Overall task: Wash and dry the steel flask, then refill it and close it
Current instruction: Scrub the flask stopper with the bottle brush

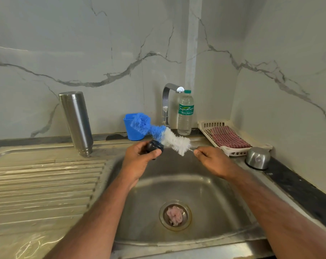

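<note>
The left hand [138, 157] grips a dark cap [155, 146] over the sink [201, 186]. The right hand [212, 159] pinches the wire handle of a blue-white bottle brush [166, 135], bristles beside the cap. The steel flask [77, 122] stands mouth-down at the far left, on the drainboard edge, well apart.

A home kitchen: a steel sink [177, 193] with ribbed drainboard [42, 184] at nine o'clock, a tap [167, 101] at twelve, marble-patterned wall tiles [102, 43], a dish rack [233, 139] at two.
</note>
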`<control>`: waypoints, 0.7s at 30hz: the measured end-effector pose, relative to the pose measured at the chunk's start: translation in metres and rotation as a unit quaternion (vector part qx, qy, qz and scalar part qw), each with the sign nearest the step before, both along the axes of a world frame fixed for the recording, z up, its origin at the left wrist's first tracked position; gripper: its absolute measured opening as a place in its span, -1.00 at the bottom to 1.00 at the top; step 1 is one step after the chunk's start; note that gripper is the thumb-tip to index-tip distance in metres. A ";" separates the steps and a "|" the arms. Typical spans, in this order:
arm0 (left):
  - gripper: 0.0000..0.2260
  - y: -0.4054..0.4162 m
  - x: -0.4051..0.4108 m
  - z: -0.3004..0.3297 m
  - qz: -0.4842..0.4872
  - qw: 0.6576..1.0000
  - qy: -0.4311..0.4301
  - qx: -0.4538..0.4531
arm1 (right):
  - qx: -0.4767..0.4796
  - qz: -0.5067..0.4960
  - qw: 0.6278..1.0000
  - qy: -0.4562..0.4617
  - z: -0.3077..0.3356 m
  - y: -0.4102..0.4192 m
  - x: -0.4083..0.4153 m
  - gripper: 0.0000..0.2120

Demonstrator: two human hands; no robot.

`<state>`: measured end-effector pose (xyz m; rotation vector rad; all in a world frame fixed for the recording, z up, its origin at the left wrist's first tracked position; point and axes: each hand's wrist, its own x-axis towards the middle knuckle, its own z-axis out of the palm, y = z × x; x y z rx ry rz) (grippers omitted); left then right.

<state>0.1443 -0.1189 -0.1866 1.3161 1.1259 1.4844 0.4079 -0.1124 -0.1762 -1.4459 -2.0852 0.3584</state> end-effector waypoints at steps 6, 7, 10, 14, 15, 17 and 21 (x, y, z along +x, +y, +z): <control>-0.68 0.000 0.001 0.000 0.018 1.000 -0.004 -0.001 | -0.013 0.008 1.000 0.007 0.000 0.002 0.003 -0.60; -0.68 0.000 -0.001 0.000 0.018 1.000 -0.003 -0.001 | -0.016 0.003 1.000 0.007 0.000 0.002 0.004 -0.60; -0.67 0.001 0.003 -0.003 -0.003 1.000 0.022 -0.010 | -0.012 -0.006 1.000 0.001 0.000 0.001 0.000 -0.58; -0.77 0.002 0.010 -0.005 0.000 0.998 0.069 0.001 | -0.022 0.012 1.000 0.013 0.000 -0.002 -0.005 -0.59; -0.77 0.003 0.007 -0.005 0.012 0.998 0.057 0.000 | -0.028 0.013 0.999 0.025 0.001 -0.003 -0.003 -0.59; -0.69 0.005 0.000 -0.003 0.029 0.999 0.024 -0.002 | -0.036 0.008 0.999 0.039 0.004 -0.005 0.001 -0.59; -0.66 0.000 0.004 -0.003 -0.013 0.998 0.054 -0.007 | -0.013 0.001 1.000 0.009 0.003 -0.003 -0.004 -0.58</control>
